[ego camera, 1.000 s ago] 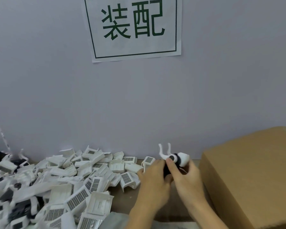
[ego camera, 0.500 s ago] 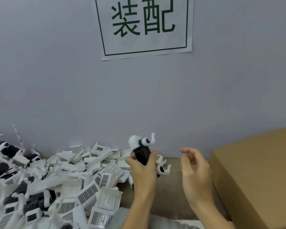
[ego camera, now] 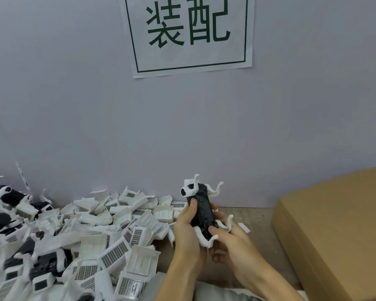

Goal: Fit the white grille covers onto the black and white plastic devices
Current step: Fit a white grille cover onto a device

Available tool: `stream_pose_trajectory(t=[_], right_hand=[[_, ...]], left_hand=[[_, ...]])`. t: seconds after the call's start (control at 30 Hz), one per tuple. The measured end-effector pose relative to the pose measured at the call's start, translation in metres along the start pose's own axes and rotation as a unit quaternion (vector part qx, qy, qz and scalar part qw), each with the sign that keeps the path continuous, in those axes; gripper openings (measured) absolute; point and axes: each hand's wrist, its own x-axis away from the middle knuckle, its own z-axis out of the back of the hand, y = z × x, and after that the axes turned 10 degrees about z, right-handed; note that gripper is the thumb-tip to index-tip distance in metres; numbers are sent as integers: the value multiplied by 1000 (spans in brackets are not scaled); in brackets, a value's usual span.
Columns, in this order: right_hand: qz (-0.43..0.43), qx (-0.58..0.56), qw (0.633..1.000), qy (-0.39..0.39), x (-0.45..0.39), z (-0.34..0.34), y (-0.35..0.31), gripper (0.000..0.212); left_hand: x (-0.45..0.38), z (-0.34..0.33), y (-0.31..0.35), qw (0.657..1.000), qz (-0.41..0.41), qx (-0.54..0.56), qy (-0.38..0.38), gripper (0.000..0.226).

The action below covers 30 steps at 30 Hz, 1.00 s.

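A black and white plastic device (ego camera: 201, 208), dog-shaped with white curved legs, is held upright above the table near the wall. My left hand (ego camera: 187, 231) grips its left side with the thumb on the black body. My right hand (ego camera: 228, 244) grips its lower end, thumb on the black part near a white leg. A heap of white grille covers (ego camera: 109, 233) lies to the left of my hands. More black and white devices (ego camera: 7, 216) are piled at the far left.
A large cardboard box (ego camera: 334, 231) stands at the right, close to my right hand. A small white scrap (ego camera: 244, 227) lies on the brown table (ego camera: 261, 222). The grey wall carries a printed sign (ego camera: 189, 33).
My left hand has turned the device upright and moved it slightly right. My right hand, open and apart half a second ago, has come back and taken hold of the device's lower end.
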Motion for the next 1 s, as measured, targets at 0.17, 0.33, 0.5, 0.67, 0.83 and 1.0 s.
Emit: stream_pose_trajectory(t=[0.17, 0.33, 0.5, 0.67, 0.83, 1.0], right_hand=[[-3, 10, 1000, -24, 3, 0, -3, 31], [-23, 48, 999, 9, 0, 1, -3, 25], [-12, -1, 999, -31, 5, 0, -8, 29], [15, 306, 952, 3, -13, -11, -2, 24], [41, 533, 842, -64, -43, -49, 17, 34], [45, 681, 728, -56, -53, -72, 37, 46]], left_hand=[[-4, 3, 0, 999, -7, 43, -15, 42], [-4, -1, -2, 1000, -11, 24, -3, 50], [5, -4, 12, 996, 5, 88, -3, 38], [7, 15, 63, 975, -141, 146, 90, 31], [13, 32, 96, 953, -211, 123, 177, 40], [11, 33, 93, 947, -223, 42, 226, 54]])
